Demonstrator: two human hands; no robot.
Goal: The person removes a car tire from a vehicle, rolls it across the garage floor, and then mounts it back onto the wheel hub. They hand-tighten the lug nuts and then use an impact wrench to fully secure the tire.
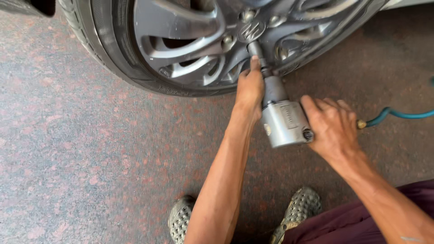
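A grey pneumatic impact wrench (284, 121) points up at a silver alloy car wheel (199, 36). Its dark socket (256, 49) sits against the wheel near the hub, among the lug nuts (228, 41). My left hand (249, 88) wraps the wrench's nose just behind the socket. My right hand (332, 127) grips the handle at the back of the tool body. A teal air hose (398, 114) with a brass fitting runs from the handle to the right.
The black tyre (104, 49) rests on a speckled reddish stone floor (90, 158). My two feet in grey perforated clogs (181, 219) show at the bottom, beside a maroon trouser leg (361, 217). Car bodywork edges the top right corner.
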